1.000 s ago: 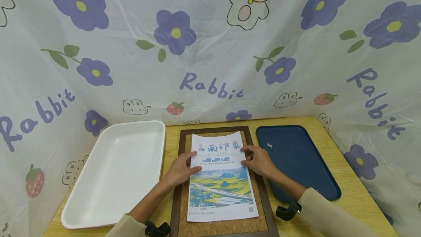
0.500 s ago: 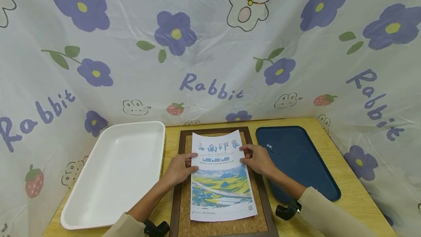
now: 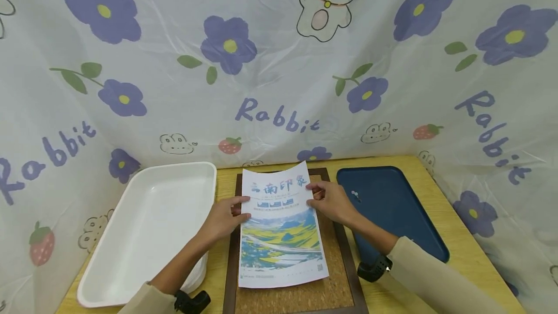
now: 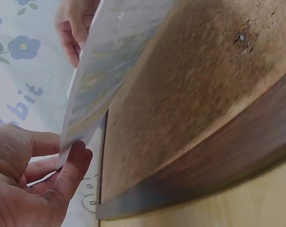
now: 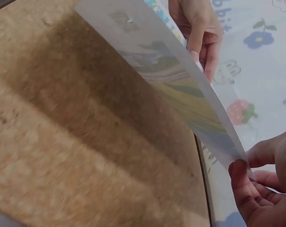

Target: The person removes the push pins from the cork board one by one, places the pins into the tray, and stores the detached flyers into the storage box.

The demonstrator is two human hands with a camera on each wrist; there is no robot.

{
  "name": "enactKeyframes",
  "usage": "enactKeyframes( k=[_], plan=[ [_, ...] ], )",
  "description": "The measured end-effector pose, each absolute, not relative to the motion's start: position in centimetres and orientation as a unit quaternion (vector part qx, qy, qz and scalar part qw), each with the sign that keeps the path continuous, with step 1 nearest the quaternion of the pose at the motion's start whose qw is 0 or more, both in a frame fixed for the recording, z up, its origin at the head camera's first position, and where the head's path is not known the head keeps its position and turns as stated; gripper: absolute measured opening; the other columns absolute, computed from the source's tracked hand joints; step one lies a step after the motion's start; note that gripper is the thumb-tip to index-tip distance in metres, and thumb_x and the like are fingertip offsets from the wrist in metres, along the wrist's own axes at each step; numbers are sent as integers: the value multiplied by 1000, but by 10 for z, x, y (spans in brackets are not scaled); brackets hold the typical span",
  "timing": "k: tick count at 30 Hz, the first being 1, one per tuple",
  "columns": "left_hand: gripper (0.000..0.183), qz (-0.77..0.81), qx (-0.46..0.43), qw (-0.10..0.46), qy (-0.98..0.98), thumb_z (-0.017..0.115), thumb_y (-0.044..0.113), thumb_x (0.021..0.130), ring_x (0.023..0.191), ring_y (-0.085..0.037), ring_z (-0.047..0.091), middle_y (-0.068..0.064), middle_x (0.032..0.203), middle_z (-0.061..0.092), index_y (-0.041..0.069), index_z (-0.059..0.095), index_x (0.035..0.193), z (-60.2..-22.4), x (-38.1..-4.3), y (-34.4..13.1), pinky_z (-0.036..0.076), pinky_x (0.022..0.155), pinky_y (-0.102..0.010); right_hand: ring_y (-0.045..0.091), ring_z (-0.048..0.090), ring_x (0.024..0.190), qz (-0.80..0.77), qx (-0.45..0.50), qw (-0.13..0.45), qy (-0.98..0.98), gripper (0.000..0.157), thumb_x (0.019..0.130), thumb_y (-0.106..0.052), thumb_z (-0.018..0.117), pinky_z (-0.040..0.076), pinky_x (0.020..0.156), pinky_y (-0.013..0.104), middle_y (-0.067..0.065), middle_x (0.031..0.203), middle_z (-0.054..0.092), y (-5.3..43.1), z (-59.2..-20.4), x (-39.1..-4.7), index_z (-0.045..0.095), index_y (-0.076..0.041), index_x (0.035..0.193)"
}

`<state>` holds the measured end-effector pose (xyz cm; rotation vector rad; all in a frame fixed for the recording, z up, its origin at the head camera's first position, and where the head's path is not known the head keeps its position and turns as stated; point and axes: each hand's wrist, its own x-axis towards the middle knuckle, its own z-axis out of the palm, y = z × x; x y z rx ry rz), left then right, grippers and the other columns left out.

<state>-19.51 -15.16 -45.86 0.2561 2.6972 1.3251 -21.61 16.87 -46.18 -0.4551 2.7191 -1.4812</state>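
Observation:
A printed paper poster (image 3: 281,236) with blue Chinese characters and a green-yellow landscape is held up over a brown-framed cork board (image 3: 305,302). My left hand (image 3: 222,218) pinches its left edge between thumb and fingers. At the opposite edge, a little higher up, my right hand (image 3: 332,201) pinches the sheet the same way. The right wrist view shows the back of the poster (image 5: 181,85) raised off the cork, with a shadow beneath it. A small silvery spot (image 4: 241,38) shows on the cork in the left wrist view.
To the left stands a large white tray (image 3: 144,236), close by my left forearm. A dark blue tray (image 3: 392,217) lies to the right, with a few small pale pieces (image 3: 356,195) in it. Behind the wooden table (image 3: 466,265) hangs a printed curtain (image 3: 279,71).
Both hands have carried the poster leftward and up from the board. Its top edge now reaches past the frame's far side, and more cork shows at the right.

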Motion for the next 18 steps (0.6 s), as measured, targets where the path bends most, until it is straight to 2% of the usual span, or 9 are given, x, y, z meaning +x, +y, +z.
enactKeyframes(
  k=[6, 9, 13, 18],
  plan=[
    [49, 433, 62, 74, 896, 76, 10, 98, 122, -41, 68, -26, 143, 63, 3, 64, 146, -440, -193, -172, 60, 83, -41, 16, 65, 79, -489, -172, -1, 855, 34, 91, 0, 78, 49, 64, 25, 13, 102, 74, 147, -452, -220, 73, 4, 125],
    [51, 416, 56, 74, 905, 75, 12, 98, 123, -43, 68, -27, 141, 64, 3, 63, 147, -431, -190, -185, 60, 84, -43, 16, 68, 82, -494, -186, 0, 849, 33, 92, -1, 78, 51, 65, 24, 13, 104, 75, 134, -448, -222, 73, 3, 125],
    [53, 402, 56, 71, 911, 75, 14, 99, 125, -44, 66, -26, 146, 61, 3, 61, 149, -423, -189, -204, 60, 90, -46, 15, 68, 81, -505, -203, 5, 839, 33, 93, -2, 77, 49, 64, 23, 12, 99, 74, 119, -443, -225, 73, 4, 126],
    [57, 398, 63, 66, 913, 76, 15, 99, 127, -48, 63, -28, 152, 55, -1, 58, 150, -411, -189, -229, 58, 86, -40, 16, 63, 75, -525, -213, 31, 823, 34, 95, -3, 75, 45, 61, 23, 11, 95, 72, 99, -438, -227, 71, 5, 129]
  ],
)
